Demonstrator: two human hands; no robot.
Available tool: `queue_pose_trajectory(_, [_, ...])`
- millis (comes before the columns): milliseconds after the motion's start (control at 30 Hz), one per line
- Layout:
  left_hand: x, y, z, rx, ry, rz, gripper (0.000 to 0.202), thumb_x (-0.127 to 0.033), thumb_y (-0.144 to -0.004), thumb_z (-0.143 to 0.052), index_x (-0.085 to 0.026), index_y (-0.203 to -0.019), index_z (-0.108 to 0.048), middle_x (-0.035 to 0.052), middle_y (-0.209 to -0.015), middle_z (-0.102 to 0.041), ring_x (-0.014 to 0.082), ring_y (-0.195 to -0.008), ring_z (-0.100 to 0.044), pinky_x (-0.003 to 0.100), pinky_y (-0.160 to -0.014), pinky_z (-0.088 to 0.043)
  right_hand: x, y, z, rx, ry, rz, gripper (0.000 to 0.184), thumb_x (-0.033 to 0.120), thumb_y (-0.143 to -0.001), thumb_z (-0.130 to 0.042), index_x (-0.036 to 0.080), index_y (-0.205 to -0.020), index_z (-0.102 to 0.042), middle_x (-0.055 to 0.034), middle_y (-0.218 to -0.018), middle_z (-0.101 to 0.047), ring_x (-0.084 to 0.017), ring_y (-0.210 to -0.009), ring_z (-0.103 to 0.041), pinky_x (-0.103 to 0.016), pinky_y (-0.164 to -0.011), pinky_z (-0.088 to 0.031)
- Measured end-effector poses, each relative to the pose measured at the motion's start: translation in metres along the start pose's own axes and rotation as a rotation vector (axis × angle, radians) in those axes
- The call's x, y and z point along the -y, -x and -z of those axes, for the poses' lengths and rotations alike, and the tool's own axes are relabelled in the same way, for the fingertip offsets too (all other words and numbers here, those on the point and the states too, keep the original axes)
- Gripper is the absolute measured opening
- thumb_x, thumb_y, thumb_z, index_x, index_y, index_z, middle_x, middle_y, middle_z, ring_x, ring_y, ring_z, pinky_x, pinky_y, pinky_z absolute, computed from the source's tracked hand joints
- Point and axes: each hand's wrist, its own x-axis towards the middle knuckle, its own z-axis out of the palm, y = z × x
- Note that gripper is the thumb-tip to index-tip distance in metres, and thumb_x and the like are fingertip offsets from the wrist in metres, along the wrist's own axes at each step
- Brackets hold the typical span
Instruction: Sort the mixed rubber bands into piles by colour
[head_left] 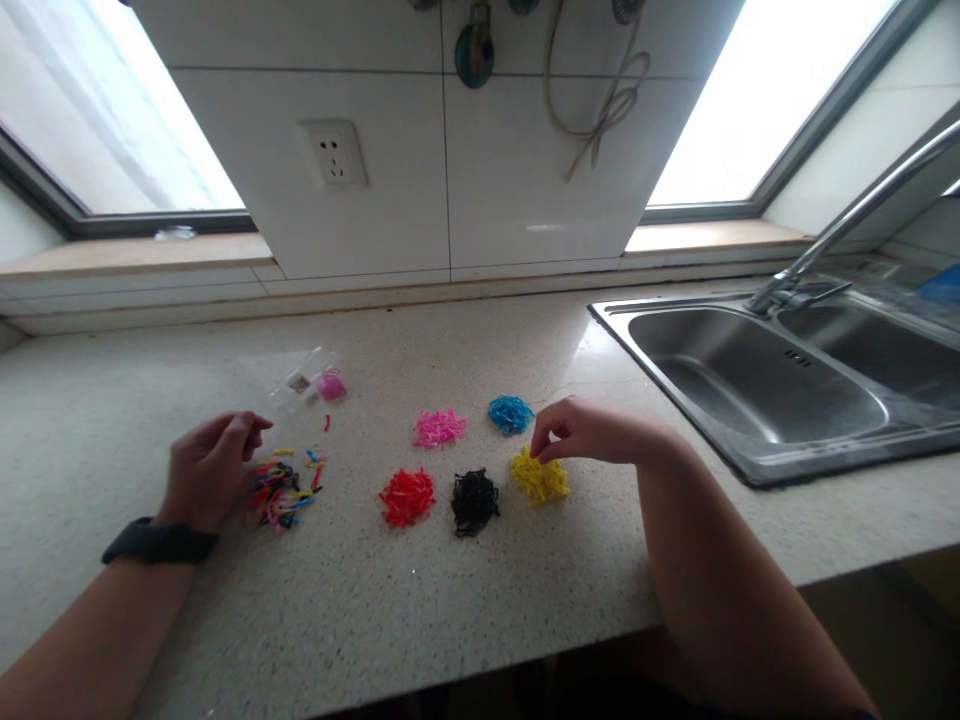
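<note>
My left hand (214, 465) rests beside a mixed heap of small colored band-like pieces (283, 492), its fingers curled and thumb against the index finger. Whether a piece sits in that pinch is too small to tell. Over the yellow pile (541, 480) hovers my right hand (574, 430), fingertips pinched together and pointing down. Anything between those tips is hidden. Sorted by color, a red pile (407, 498), a black pile (475, 502), a pink pile (439, 428) and a blue pile (511, 414) lie nearby on the counter.
A clear plastic packet (298, 383) with a round pink item (330, 385) lies behind the mixed heap, one loose red piece (327, 423) in front. At right a steel double sink (675, 400) with a faucet (795, 285) is set into the speckled counter (337, 620). A tiled wall stands behind.
</note>
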Motion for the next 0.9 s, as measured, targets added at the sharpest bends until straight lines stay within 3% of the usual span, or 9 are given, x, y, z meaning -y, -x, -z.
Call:
queue_pose_trajectory(133, [0.003,-0.002,0.0,0.026,0.022,-0.007,0.022,-0.035,-0.087,-0.06,-0.018,-0.083,-0.073,-0.0005,-0.067,-0.06,0.0143,-0.063,-0.053,0.025,-0.055,-0.041,0.001,0.002,0.0,0.026,0.011,-0.013,0.025,0.038,-0.086,-0.067,0.019,-0.097,-0.08,-0.0034,-0.075,-0.07,-0.013,-0.066,-0.056,-0.026,-0.06,-0.041])
queue_pose_trajectory(300, [0.005,-0.004,-0.001,0.041,0.018,-0.024,0.025,-0.038,-0.085,-0.06,-0.017,-0.08,-0.072,0.0008,-0.066,-0.06,0.0143,-0.06,-0.052,0.025,-0.052,-0.041,-0.005,0.0,0.004,-0.082,-0.079,-0.027,0.034,0.047,-0.089,-0.061,0.017,-0.092,-0.078,-0.0042,-0.075,-0.069,-0.014,-0.066,-0.054,-0.027,-0.06,-0.04])
queue_pose_trajectory(500, [-0.007,-0.002,0.001,0.087,-0.029,-0.128,0.033,-0.041,-0.089,-0.052,-0.016,-0.08,-0.071,0.0016,-0.065,-0.059,0.0144,-0.059,-0.053,0.025,-0.054,-0.043,-0.029,-0.013,0.004,-0.504,-0.114,-0.063,0.044,0.052,-0.091,-0.049,0.019,-0.068,-0.068,0.0015,-0.054,-0.047,-0.012,-0.052,-0.039,-0.029,-0.052,-0.032])
queue_pose_trajectory(700, [-0.028,0.0,-0.004,0.214,-0.374,-0.438,0.03,-0.039,-0.093,-0.052,-0.018,-0.097,-0.072,0.0057,-0.087,-0.068,0.0166,-0.072,-0.058,0.029,-0.069,-0.047,-0.05,-0.022,0.0,-0.658,0.041,-0.111,0.045,0.054,-0.091,-0.049,0.02,-0.069,-0.069,0.0023,-0.05,-0.042,-0.013,-0.05,-0.039,-0.031,-0.052,-0.032])
queue_pose_trajectory(900, [-0.034,0.005,-0.024,0.296,-0.618,-0.468,0.025,-0.038,-0.092,-0.057,-0.019,-0.094,-0.074,0.0083,-0.097,-0.07,0.021,-0.087,-0.064,0.035,-0.084,-0.049,-0.06,-0.025,0.0,-0.667,0.14,-0.12,0.05,0.059,-0.092,-0.047,0.02,-0.071,-0.071,-0.0011,-0.051,-0.052,-0.015,-0.051,-0.045,-0.032,-0.055,-0.036])
